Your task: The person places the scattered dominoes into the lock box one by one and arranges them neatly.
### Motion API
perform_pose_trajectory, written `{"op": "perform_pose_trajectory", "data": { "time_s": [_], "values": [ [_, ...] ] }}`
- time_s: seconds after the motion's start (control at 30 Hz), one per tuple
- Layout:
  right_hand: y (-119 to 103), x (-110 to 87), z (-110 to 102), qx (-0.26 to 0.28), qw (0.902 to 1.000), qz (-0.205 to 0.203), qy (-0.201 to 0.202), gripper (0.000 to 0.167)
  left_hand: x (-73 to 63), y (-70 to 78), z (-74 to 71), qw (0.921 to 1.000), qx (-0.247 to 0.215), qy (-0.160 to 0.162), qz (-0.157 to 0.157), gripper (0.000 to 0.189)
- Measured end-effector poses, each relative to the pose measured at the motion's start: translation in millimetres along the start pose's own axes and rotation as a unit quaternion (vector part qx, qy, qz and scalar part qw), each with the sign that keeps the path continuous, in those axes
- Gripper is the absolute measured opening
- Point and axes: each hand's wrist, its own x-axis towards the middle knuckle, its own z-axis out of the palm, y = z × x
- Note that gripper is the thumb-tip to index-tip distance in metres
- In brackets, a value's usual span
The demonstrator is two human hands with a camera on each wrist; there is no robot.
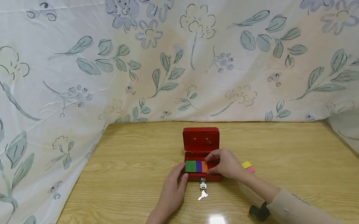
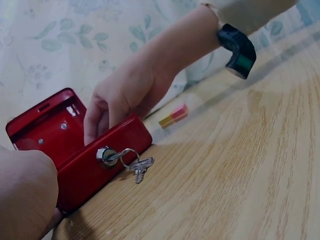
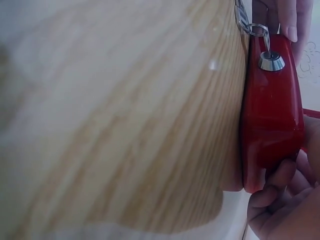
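Observation:
A red metal cash box [image 1: 193, 177] stands on the table with its lid [image 1: 201, 138] raised. A key ring with keys [image 2: 142, 167] hangs from its front lock. Inside lies a row of small blocks: green [image 1: 190, 166], purple [image 1: 198, 166] and orange [image 1: 204, 166]. My left hand [image 1: 173, 189] holds the box at its left end, thumb near the front corner. Reaching in from the right, my right hand [image 1: 225, 164] has thumb and fingers about the orange block's ends and appears to pinch it. In the left wrist view the box's front wall hides those fingertips.
A yellow block [image 1: 246, 164] and a pink block [image 1: 251, 169] lie on the wooden table [image 1: 133, 167], right of the box. A dark strapped device [image 2: 240, 52] sits at the right wrist. A floral cloth [image 1: 174, 54] hangs behind the table.

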Motion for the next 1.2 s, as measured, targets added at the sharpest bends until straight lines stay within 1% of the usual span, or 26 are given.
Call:
{"op": "perform_pose_trajectory", "data": {
  "time_s": [0.13,0.4,0.83,1.03,1.2],
  "values": [
    [2.0,0.0,0.6,-0.009,1.0000,-0.001,0.002,0.035,0.1,0.2,0.8,1.0000,0.000,0.002,0.000,0.043],
    [2.6,-0.7,1.9,-0.016,0.9998,-0.011,0.008,0.033,0.4,0.4,1.0,1.0000,0.000,0.003,-0.001,0.043],
    [3.0,-1.4,1.7,-0.013,0.9999,-0.004,0.009,0.033,2.2,0.5,2.2,1.0000,0.001,0.007,0.002,0.043],
    [2.9,-1.2,0.2,-0.012,0.9999,-0.005,0.008,0.033,3.4,1.4,1.8,0.9999,0.003,0.009,0.009,0.042],
    [4.3,0.8,-0.5,-0.010,0.9999,-0.003,0.000,0.035,1.7,2.2,1.9,0.9998,-0.002,0.012,0.015,0.042]
  ]
}}
